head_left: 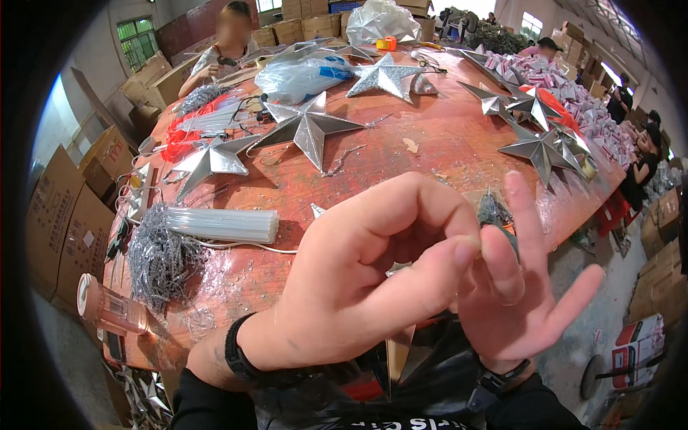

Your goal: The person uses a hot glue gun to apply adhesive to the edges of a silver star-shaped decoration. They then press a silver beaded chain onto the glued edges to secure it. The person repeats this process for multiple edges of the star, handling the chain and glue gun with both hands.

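Brown cartons [68, 208] stacked far left, more cartons [301, 27] far behind table, small pink-white boxes [573, 93] heaped far right

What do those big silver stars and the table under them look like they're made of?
The silver stars look like thin folded metallic foil or plastic sheet: sharp creases and mirror-like facets. One star farther back has a rough glitter coating instead. The table looks like worn wood with a reddish, scuffed finish, dusted with silver bits.

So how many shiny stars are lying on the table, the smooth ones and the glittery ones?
Smooth silver stars: 5 plainly seen; more may overlap at the right
Glittery silver star: 1
Total: at least 6
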Available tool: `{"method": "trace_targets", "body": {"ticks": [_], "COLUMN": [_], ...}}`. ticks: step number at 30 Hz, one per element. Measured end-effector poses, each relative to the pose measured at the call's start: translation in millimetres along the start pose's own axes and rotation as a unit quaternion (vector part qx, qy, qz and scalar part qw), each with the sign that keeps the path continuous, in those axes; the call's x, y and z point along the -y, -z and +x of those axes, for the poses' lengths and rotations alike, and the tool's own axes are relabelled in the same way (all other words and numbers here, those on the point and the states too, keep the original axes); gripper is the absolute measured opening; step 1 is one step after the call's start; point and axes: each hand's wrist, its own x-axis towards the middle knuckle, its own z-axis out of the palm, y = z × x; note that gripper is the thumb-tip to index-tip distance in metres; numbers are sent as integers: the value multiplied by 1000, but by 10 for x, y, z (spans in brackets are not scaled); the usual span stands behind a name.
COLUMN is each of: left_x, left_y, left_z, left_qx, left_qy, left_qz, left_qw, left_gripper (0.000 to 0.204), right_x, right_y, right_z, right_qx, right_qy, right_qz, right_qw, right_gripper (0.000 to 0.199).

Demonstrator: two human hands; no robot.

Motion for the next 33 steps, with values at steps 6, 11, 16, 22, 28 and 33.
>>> {"method": "trace_targets", "body": {"ticks": [6, 11, 16, 22, 28, 33], "left_x": [67, 9, -34, -85, -83, -72], "left_y": [4, -17, 13, 36, 58, 265], "left_z": [-9, 43, 59, 40, 28, 115], "left_qx": [21, -42, -57, -34, -40, -127], "left_qy": [-31, 41, 85, 2, -134, -194], "left_qz": [2, -25, -44, 68, 171, 173], "left_qw": [999, 998, 994, 997, 975, 957], "left_gripper": [15, 18, 27, 20, 12, 15], "right_x": [80, 94, 145, 71, -33, 92], "right_y": [105, 99, 195, -59, 24, 156], "right_z": [-12, 17, 19, 39, -21, -68], "right_qx": [20, -3, 44, -38, -5, 25], "right_qy": [-79, -56, -31, 78, 155, 103], "right_qz": [197, 205, 139, -98, -358, -340], "right_qw": [977, 977, 989, 991, 921, 935], "right_gripper": [82, 78, 78, 91, 110, 112]}}
